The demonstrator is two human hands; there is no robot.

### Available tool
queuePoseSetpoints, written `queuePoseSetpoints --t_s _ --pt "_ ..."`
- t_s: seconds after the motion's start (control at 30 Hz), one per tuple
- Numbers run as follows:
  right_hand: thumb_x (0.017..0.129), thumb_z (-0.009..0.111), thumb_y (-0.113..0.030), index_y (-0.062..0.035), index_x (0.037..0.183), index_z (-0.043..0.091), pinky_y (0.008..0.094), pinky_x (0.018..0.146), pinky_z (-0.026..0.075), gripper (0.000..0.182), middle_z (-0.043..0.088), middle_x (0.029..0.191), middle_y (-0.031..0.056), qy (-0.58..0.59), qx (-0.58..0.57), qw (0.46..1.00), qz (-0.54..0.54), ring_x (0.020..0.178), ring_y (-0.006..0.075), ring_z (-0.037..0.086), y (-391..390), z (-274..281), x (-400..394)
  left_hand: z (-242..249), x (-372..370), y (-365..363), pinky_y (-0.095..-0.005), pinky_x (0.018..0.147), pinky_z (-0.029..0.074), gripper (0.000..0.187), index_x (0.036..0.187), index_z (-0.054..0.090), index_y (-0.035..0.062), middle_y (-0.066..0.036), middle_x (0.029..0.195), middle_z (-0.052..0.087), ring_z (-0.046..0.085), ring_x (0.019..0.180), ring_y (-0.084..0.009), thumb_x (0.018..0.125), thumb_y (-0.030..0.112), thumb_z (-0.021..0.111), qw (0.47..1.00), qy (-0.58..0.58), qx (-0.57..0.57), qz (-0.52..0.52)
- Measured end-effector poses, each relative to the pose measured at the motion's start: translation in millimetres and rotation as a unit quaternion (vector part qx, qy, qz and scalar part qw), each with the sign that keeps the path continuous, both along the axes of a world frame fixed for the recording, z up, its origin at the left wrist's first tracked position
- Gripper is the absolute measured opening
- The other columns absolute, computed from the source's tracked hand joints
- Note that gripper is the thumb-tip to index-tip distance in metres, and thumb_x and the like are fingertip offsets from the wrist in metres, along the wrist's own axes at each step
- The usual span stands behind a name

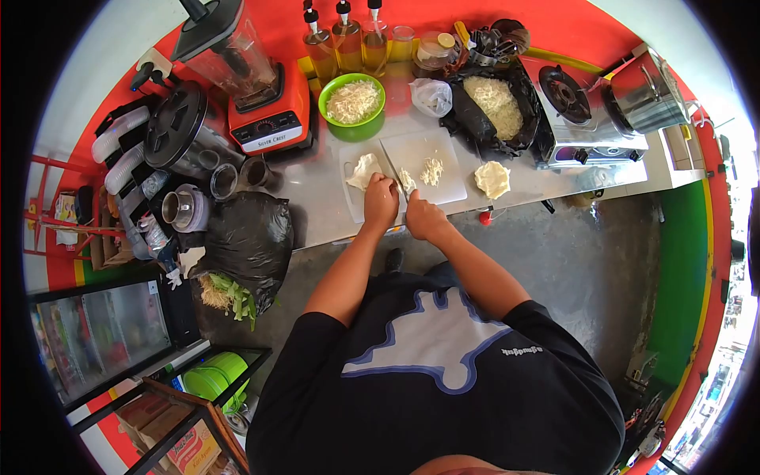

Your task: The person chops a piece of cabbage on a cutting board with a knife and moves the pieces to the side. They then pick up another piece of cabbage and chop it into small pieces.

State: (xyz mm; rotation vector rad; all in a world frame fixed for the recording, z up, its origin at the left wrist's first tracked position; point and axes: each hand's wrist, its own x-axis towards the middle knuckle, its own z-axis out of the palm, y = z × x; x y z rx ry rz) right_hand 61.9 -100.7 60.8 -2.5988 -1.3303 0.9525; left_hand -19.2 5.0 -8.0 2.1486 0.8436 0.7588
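On the metal counter lies a white cutting board [445, 156]. My left hand [381, 202] is closed at the board's near part, its fingers at a pale, flat piece [363, 171]. Beside it my right hand [426, 216] is closed round a knife handle, mostly hidden by the fingers. The knife blade [392, 161] points away from me across the board. Just right of the blade are pale cut strips [407, 181], and a small heap of shreds [431, 171] lies farther right. Another pale, round piece [492, 180] rests on the counter right of the board.
Behind the board stand a green bowl [382, 101] of shreds and a black bag [473, 127] holding more shreds. A red blender [269, 123] and a black bag [249, 237] are at the left. A gas stove [590, 134] stands right; oil bottles [347, 47] line the back.
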Motion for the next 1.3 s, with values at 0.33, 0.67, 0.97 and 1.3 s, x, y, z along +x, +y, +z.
queuePoseSetpoints --t_s 0.33,0.67,0.97,1.3 --pt "0.090 0.055 -0.004 0.0050 0.117 0.038 0.0525 0.089 0.054 0.033 0.067 0.107 0.0337 -0.006 -0.001 1.000 -0.015 0.102 0.0481 0.068 0 -8 -9 0 0 -1 -0.0440 0.076 0.052 0.007 0.085 0.069 -0.0018 -0.017 0.090 0.061 0.063 0.085 -0.0360 0.081 0.003 0.067 1.000 0.012 -0.006 0.006" --pt "0.093 0.052 -0.007 0.0059 0.116 0.038 0.0556 0.090 0.053 0.030 0.067 0.104 0.0353 0.007 0.002 1.000 -0.027 0.102 0.0499 0.067 -11 -12 -18 1 -4 -6 -0.0436 0.076 0.052 0.006 0.084 0.070 -0.0017 -0.017 0.091 0.064 0.065 0.084 -0.0361 0.080 0.002 0.067 0.999 0.020 -0.008 0.030" --pt "0.098 0.051 -0.019 0.0043 0.113 0.038 0.0586 0.088 0.051 0.031 0.066 0.101 0.0366 -0.011 0.043 0.999 0.009 0.098 0.0523 0.066 -25 -30 22 21 -22 -7 -0.0424 0.089 0.052 0.017 0.094 0.072 -0.0006 -0.018 0.105 0.067 0.064 0.101 -0.0365 0.080 -0.004 0.063 0.998 0.009 -0.066 0.018" --pt "0.100 0.051 -0.026 0.0037 0.114 0.041 0.0618 0.085 0.049 0.035 0.065 0.095 0.0378 0.102 0.131 0.985 0.052 0.093 0.0562 0.063 -37 -41 25 41 -59 -23 -0.0447 0.111 0.041 0.056 0.132 0.061 0.0049 -0.017 0.148 0.049 0.044 0.137 -0.0379 0.077 -0.003 0.063 0.987 0.157 -0.014 0.035"
